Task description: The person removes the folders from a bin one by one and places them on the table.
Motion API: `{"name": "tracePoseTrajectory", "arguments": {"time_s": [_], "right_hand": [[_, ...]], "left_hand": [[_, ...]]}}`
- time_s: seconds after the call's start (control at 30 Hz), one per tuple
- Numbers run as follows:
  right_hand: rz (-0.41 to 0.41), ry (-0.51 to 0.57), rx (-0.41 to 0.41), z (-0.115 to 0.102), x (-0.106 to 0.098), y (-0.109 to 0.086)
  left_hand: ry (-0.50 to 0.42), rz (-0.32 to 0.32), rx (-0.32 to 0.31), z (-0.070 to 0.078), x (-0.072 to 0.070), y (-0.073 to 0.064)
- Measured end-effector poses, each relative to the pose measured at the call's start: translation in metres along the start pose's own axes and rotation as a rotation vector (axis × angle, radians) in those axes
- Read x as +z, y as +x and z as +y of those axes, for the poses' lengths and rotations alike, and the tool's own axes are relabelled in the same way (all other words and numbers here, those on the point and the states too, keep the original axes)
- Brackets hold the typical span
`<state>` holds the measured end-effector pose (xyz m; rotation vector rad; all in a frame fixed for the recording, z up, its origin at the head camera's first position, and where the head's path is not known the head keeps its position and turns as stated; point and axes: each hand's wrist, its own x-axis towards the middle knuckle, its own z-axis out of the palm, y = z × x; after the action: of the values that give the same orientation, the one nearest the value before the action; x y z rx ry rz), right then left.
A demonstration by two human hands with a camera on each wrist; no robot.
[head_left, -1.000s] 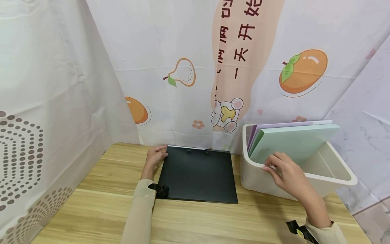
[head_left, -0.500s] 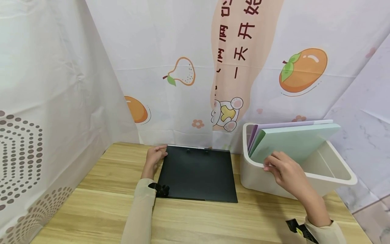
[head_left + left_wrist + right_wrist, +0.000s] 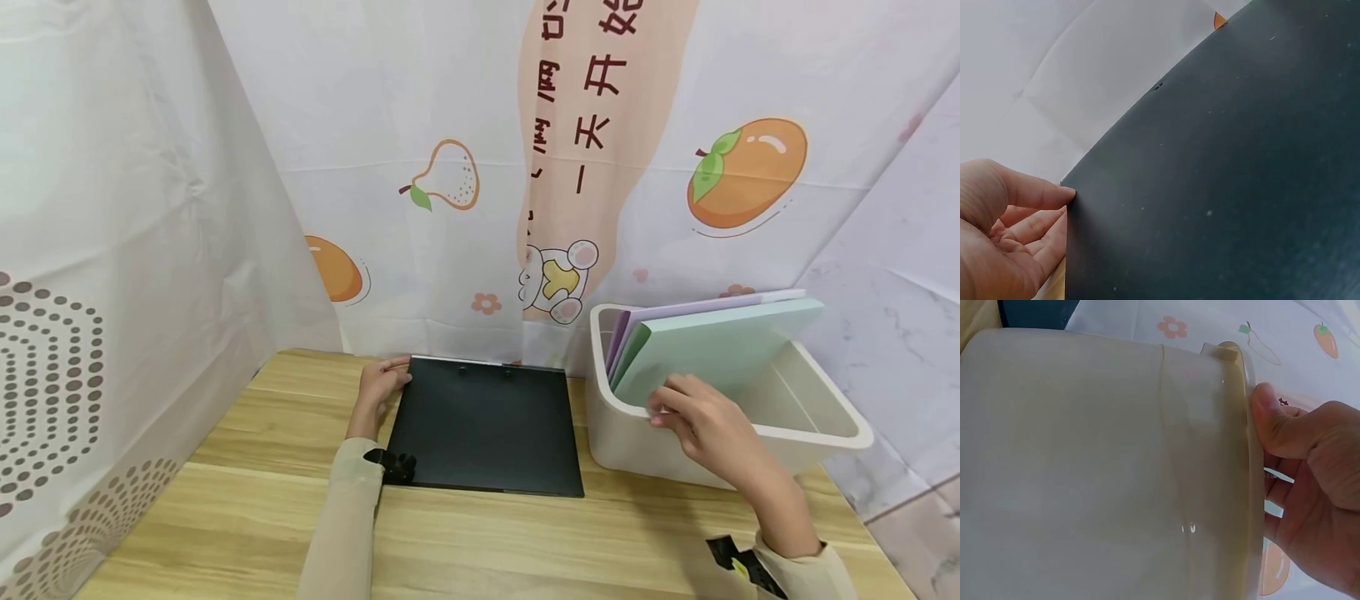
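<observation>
A flat black folder (image 3: 486, 429) lies on the table, with a thin silver strip along part of its far edge. My left hand (image 3: 378, 387) is at its far left corner; in the left wrist view the thumb and fingers (image 3: 1044, 191) pinch that corner. To the right stands a white plastic bin (image 3: 645, 446). My right hand (image 3: 701, 421) grips the bin's near rim, the thumb on the outer side and the fingers over the inner side. Inside the bin, a mint green folder (image 3: 720, 350) and a purple folder (image 3: 705, 309) lean toward the back left.
The wooden table (image 3: 450, 546) extends in front of the black folder. A printed white curtain (image 3: 390, 108) hangs right behind the table's far edge. Another patterned sheet (image 3: 112, 333) drapes down the left side.
The bin with its folders has shifted slightly to the left, with my right hand on its rim. My left hand and the black folder have hardly moved.
</observation>
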<state>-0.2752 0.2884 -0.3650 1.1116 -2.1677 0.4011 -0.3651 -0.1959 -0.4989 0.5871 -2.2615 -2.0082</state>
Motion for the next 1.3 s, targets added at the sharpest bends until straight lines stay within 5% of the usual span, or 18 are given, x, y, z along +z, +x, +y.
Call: {"name": "tracePoseTrajectory", "arguments": {"time_s": [0.57, 1.3], "right_hand": [[0.016, -0.005, 0.042, 0.001, 0.004, -0.002], [0.031, 0.005, 0.092, -0.002, 0.005, -0.005]], "left_hand": [[0.008, -0.024, 0.009, 0.0, -0.003, 0.0], [-0.022, -0.136, 0.008, 0.001, -0.01, 0.0]]}}
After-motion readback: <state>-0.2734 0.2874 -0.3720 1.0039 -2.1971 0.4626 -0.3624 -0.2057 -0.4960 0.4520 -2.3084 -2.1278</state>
